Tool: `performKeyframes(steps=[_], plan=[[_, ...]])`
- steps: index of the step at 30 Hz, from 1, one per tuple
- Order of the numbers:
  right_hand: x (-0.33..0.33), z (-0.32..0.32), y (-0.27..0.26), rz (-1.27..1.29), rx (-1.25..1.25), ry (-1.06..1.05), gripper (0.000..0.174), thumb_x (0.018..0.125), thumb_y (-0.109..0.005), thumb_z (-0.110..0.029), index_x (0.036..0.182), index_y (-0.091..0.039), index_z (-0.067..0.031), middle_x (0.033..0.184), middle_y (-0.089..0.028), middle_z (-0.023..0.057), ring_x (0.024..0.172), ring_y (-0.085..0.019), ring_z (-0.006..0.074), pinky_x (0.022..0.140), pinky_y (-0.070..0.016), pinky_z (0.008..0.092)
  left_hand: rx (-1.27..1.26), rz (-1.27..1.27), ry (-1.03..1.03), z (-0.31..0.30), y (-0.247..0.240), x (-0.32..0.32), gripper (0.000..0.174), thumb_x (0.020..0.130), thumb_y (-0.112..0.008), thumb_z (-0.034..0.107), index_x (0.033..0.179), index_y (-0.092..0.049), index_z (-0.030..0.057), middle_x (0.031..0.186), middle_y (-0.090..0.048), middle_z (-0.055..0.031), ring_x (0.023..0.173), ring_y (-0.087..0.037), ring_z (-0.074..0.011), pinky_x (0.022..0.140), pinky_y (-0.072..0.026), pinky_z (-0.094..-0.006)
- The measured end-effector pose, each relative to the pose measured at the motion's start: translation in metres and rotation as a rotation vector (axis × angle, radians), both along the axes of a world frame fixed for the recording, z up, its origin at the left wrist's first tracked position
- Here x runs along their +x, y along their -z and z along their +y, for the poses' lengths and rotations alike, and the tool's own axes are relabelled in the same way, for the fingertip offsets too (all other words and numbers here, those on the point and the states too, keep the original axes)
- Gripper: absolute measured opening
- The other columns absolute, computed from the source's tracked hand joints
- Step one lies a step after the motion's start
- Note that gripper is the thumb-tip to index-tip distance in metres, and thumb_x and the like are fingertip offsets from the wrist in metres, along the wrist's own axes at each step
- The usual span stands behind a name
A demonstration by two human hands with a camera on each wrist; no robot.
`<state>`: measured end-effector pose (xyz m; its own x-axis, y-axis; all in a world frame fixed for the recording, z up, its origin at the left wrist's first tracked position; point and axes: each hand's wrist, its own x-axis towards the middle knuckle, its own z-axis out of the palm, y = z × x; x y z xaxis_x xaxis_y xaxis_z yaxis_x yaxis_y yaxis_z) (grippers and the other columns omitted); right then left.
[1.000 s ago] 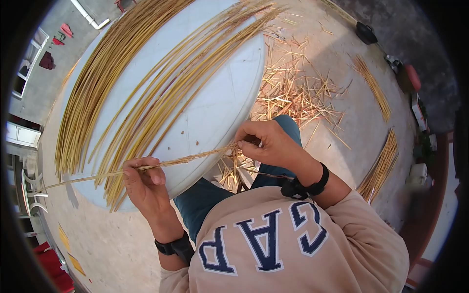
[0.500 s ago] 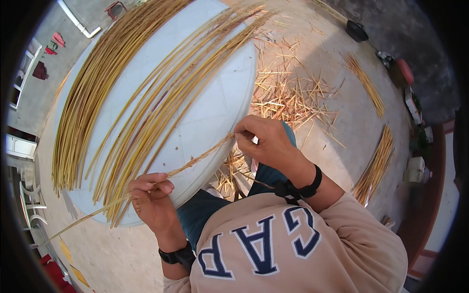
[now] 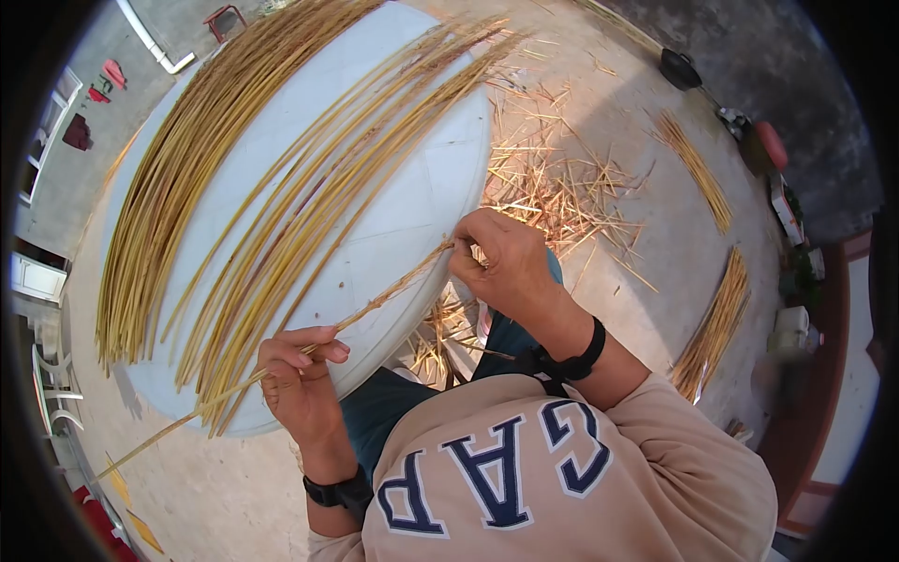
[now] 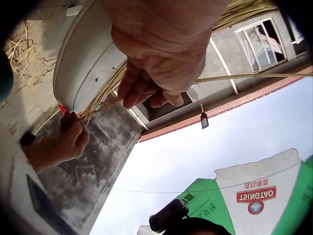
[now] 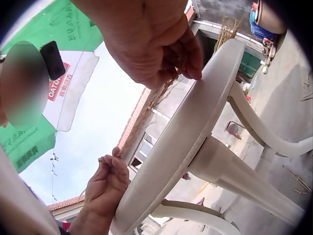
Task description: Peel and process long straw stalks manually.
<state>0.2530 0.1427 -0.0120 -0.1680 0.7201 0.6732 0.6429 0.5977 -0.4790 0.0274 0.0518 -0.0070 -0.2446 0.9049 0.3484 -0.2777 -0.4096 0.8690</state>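
A long dry stalk (image 3: 389,296) with a wispy seed head stretches between both hands, over the near edge of the white round table (image 3: 426,178). My left hand (image 3: 304,389) holds the stalk between thumb and fingers, and its bare straw end slants out down to the left. My right hand (image 3: 506,262) pinches the seed-head tip, thumb against curled fingers. On the tabletop, a thick bundle of stalks (image 3: 178,187) lies at the far left, with a thinner spread of stalks (image 3: 309,201) beside it. The right wrist view shows the right hand (image 5: 156,44) close above the table rim.
Broken straw bits (image 3: 562,187) litter the ground right of the table. Two small straw bundles lie farther right, a nearer bundle (image 3: 714,323) and a farther bundle (image 3: 695,170). White chairs (image 3: 56,398) stand at the left, and a parasol (image 4: 234,200) is overhead.
The left hand has shifted slightly right and down, and the stalk's straw end has tilted lower. The right hand has kept its pinch on the tip. The camera view has turned slightly.
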Motion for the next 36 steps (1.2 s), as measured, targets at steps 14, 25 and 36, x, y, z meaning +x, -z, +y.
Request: performKeyframes(steps=[14, 25, 36], plan=[[0.046, 0.012, -0.027, 0.019, -0.194, 0.069, 0.009, 0.081, -0.056, -0.01, 0.086, -0.058, -0.0026, 0.08, -0.06, 0.012, 0.069, -0.06, 0.0286, 0.058, -0.0475, 0.0353, 0.03, -0.124, 0.045, -0.002, -0.002, -0.009, 0.03, 0.095, -0.037, 0.036, 0.08, -0.039, 0.0108, 0.083, -0.057, -0.0138, 0.061, -0.048, -0.0138, 0.065, -0.0439, -0.0309], [0.02, -0.014, -0.027, -0.102, -0.323, -0.556, 0.02, 0.074, -0.062, -0.004, 0.094, -0.063, -0.007, 0.077, -0.062, 0.0055, 0.064, -0.061, 0.0202, 0.055, -0.0473, 0.0269, 0.048, -0.132, 0.071, -0.005, 0.001, -0.013, 0.027, 0.095, -0.039, 0.034, 0.082, -0.041, 0.0102, 0.084, -0.056, -0.0148, 0.06, -0.047, -0.0145, 0.064, -0.0428, -0.0305], [0.004, -0.019, -0.018, -0.201, -0.208, -0.089, 0.008, 0.069, -0.06, -0.007, 0.072, -0.054, -0.0039, 0.065, -0.055, 0.0086, 0.056, -0.057, 0.0262, 0.048, -0.0454, 0.0336, 0.039, -0.083, 0.028, -0.005, -0.003, -0.006, 0.03, 0.095, -0.036, 0.035, 0.078, -0.037, 0.0106, 0.08, -0.058, -0.0169, 0.057, -0.048, -0.0149, 0.062, -0.0445, -0.0297]])
